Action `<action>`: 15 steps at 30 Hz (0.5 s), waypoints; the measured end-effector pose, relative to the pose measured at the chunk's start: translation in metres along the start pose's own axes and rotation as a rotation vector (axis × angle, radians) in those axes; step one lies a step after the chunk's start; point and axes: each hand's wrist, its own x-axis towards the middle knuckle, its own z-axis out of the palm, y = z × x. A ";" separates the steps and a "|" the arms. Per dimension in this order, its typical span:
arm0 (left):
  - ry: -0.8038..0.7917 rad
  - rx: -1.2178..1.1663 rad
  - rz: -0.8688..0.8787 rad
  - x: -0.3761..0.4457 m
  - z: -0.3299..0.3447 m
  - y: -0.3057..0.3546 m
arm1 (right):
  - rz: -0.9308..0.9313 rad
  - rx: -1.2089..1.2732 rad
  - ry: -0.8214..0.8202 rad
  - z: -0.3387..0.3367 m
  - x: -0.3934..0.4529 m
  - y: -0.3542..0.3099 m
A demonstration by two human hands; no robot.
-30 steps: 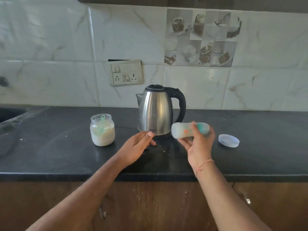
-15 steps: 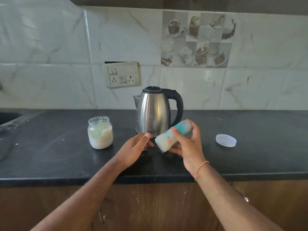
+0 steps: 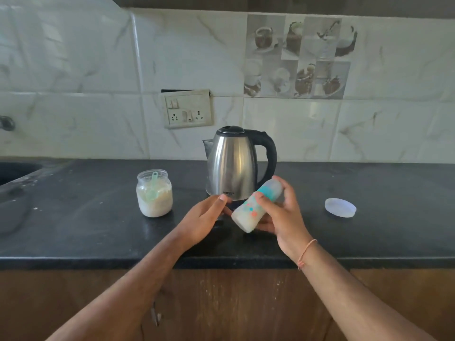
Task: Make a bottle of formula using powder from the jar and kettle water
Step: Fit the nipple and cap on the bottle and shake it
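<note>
Two hands meet at the middle of the frame. Our right hand (image 3: 283,217) grips the bottle (image 3: 256,207), tilted with its milky bottom end toward lower left and its teal collar toward upper right. Our left hand (image 3: 204,220) hovers loosely open just beside it, holding nothing. Behind them stands the kettle (image 3: 234,163) on the counter (image 3: 73,230). Left of the kettle sits the jar (image 3: 154,193) of powder with a scoop (image 3: 152,185) inside; a lid (image 3: 340,207) lies at right.
</note>
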 end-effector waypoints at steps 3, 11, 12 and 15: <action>0.019 -0.021 0.017 0.000 -0.001 0.000 | -0.118 0.275 0.268 -0.005 0.009 -0.005; 0.042 -0.053 0.035 0.000 -0.001 0.001 | -0.134 0.252 0.263 -0.005 0.005 -0.007; 0.049 -0.058 0.037 -0.001 -0.001 0.001 | -0.156 0.314 0.327 -0.008 0.009 -0.006; 0.044 -0.070 0.032 0.001 -0.001 -0.002 | -0.045 0.000 0.019 0.001 -0.001 -0.001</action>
